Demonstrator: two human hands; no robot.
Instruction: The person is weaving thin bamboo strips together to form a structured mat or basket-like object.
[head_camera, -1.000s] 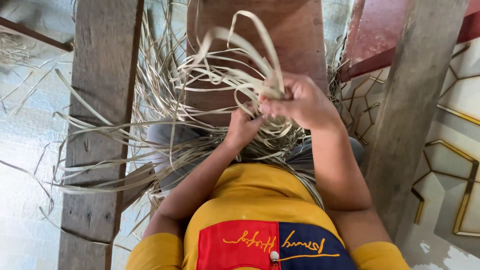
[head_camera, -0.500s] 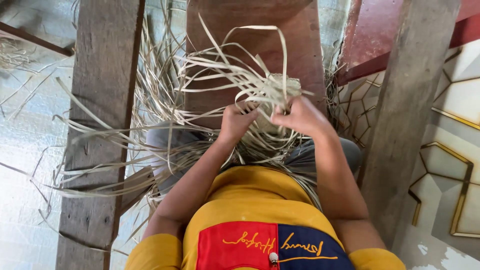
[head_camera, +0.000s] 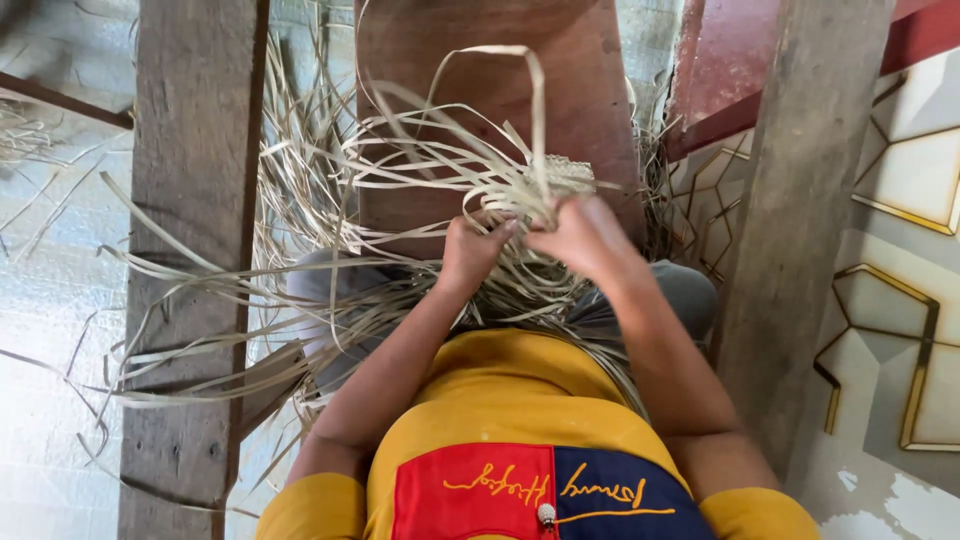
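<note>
Straw strips (head_camera: 440, 170), pale and flat, sit in a tangled bundle at centre frame, over the person's lap and in front of a brown wooden board (head_camera: 480, 90) at the far side. A small woven patch (head_camera: 565, 172) shows at the bundle's right edge, just beyond the right hand. Several strips loop up high; one arches over the bundle w/ a sharp bend at top. More loose strips fan out to the left, across a grey wooden post (head_camera: 195, 150) and down toward the pale floor (head_camera: 50, 300).

Left hand (head_camera: 470, 250) is near the bundle's lower middle, fingers curled together and clamped on a few strips. Right hand (head_camera: 580, 235) is just beside it, almost touching, fingers closed on strips at the woven patch; exact pinch is hidden by the knuckles.

Near edge: yellow shirt (head_camera: 520, 400) w/ red and navy panels. Grey trousers show either side of the forearms. Right side: second grey post (head_camera: 810, 200), then a wall (head_camera: 920, 170) w/ gold-lined geometric panels.
</note>
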